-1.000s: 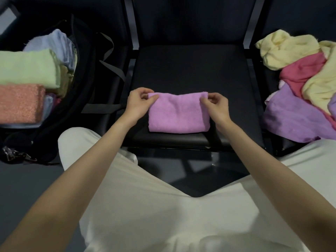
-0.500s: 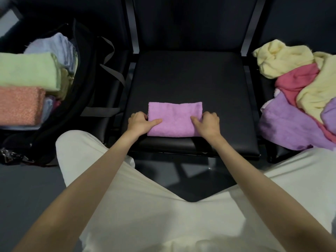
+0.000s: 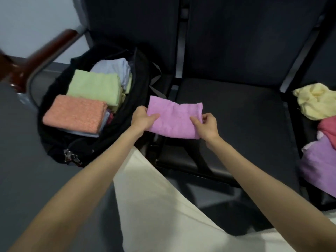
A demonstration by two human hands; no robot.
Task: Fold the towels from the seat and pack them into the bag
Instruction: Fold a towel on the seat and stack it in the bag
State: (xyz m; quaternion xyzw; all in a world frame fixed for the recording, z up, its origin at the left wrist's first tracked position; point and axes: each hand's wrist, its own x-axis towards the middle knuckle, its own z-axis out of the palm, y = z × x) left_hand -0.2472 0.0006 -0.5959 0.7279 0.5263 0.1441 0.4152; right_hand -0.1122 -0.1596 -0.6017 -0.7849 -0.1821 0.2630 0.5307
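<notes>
Both hands grip one folded pink towel [image 3: 174, 119]: the left hand [image 3: 143, 118] pinches its left edge and the right hand [image 3: 206, 127] its right, between the black seat [image 3: 236, 115] and the open black bag [image 3: 54, 142] holding folded towels.

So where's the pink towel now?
In the head view, the pink towel is held by both hands, between the black bag and the seat.
</notes>
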